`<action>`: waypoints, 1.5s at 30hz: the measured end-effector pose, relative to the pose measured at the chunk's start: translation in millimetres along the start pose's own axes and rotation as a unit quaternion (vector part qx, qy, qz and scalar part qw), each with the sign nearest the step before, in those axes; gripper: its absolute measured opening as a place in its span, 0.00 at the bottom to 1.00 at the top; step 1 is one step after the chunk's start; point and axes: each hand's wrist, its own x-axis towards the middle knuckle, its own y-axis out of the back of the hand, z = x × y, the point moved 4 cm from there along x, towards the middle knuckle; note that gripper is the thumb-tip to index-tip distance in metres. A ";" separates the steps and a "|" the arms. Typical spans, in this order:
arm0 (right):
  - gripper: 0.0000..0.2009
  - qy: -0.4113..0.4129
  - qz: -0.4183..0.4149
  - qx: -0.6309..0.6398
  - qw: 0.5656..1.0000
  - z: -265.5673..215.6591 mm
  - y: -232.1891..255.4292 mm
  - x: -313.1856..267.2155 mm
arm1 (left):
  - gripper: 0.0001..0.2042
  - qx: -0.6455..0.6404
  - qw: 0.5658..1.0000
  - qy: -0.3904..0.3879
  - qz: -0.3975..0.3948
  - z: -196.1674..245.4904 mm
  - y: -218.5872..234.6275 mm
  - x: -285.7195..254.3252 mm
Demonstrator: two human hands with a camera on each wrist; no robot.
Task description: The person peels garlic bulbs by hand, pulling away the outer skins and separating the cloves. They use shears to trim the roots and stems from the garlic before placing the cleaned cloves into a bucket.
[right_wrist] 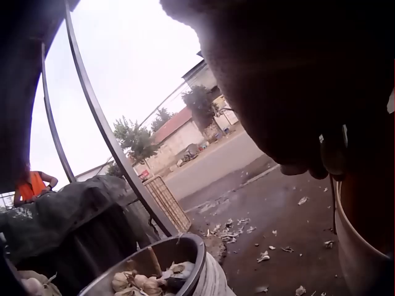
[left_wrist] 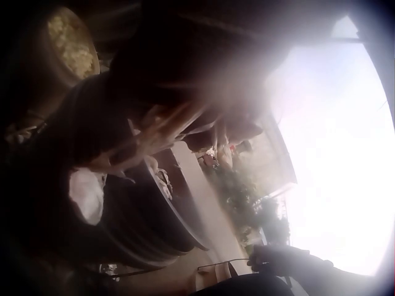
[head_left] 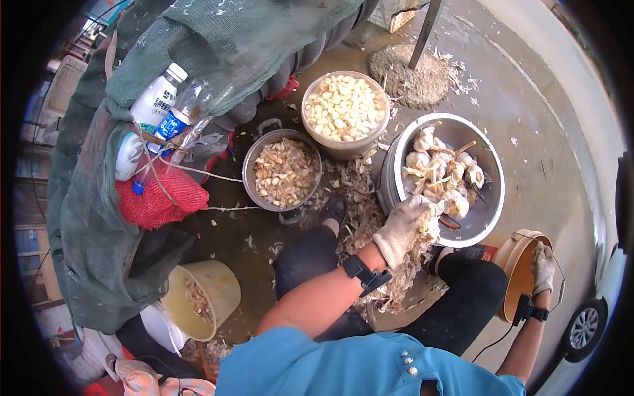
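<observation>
My gloved left hand (head_left: 406, 228) grips dry, papery garlic with stalks at the near edge of a metal basin (head_left: 485, 218). Garlic bulbs (head_left: 436, 165) with stems lie in that basin. The left wrist view is dark and blurred, showing garlic stalks (left_wrist: 163, 132) and a whitish piece (left_wrist: 86, 196) by the hand. Over to the right, my gloved right hand (head_left: 544, 267) holds the wire handle (head_left: 563, 290) of a tan bucket (head_left: 518, 264). The bucket leans, its mouth turned right. In the right wrist view, curled fingers (right_wrist: 318, 166) show above the bucket rim (right_wrist: 355, 228).
A tub of peeled cloves (head_left: 347, 109) stands beyond a pot of unpeeled cloves (head_left: 285, 170). Husks (head_left: 366, 198) litter the ground between my feet. A yellowish bucket (head_left: 221, 290), bottles (head_left: 155, 99) and green netting (head_left: 218, 49) are at left. A post (head_left: 426, 36) rises from a concrete base.
</observation>
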 end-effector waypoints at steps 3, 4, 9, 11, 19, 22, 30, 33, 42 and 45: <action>0.18 0.082 0.049 -0.319 0.943 7.9 -1.1 1.6 | 0.09 0.027 1.000 -0.009 0.010 -6.9 1.5 0.0; 0.18 0.111 0.073 -0.290 0.948 -0.6 -8.3 2.8 | 0.09 -0.019 1.000 0.016 0.006 -3.1 -2.3 -1.8; 0.17 0.131 0.020 -0.120 0.984 -127.6 -114.5 -18.9 | 0.09 -0.039 0.998 0.053 0.019 -4.3 1.5 -6.0; 0.12 0.165 -0.064 -0.005 0.984 -174.9 -170.2 -29.1 | 0.09 -0.095 0.993 0.066 0.016 -2.7 -0.6 -8.4; 0.17 0.318 -0.261 -0.077 0.908 -292.9 -369.8 -49.7 | 0.09 -0.094 0.990 0.077 0.072 -13.4 10.8 -8.1; 0.19 0.370 -0.275 -0.145 0.875 -317.5 -425.2 -43.7 | 0.12 0.109 0.990 0.013 0.092 -14.3 9.9 -7.6; 0.20 0.417 -0.227 -0.235 0.848 -373.3 -536.4 -27.3 | 0.10 0.481 0.865 -0.140 0.017 -11.1 5.4 1.0; 0.25 0.481 -0.209 -0.277 0.805 -385.1 -570.3 -21.4 | 0.11 0.428 0.898 -0.044 -0.087 -10.1 -4.5 3.6; 0.18 0.497 -0.217 -0.380 0.749 -388.9 -663.2 3.4 | 0.18 -0.903 -0.106 0.410 0.072 -22.2 -17.1 -16.0; 0.18 0.498 -0.206 -0.340 0.771 -381.8 -685.0 22.6 | 0.19 -0.796 -0.490 0.179 0.306 14.5 -16.1 1.5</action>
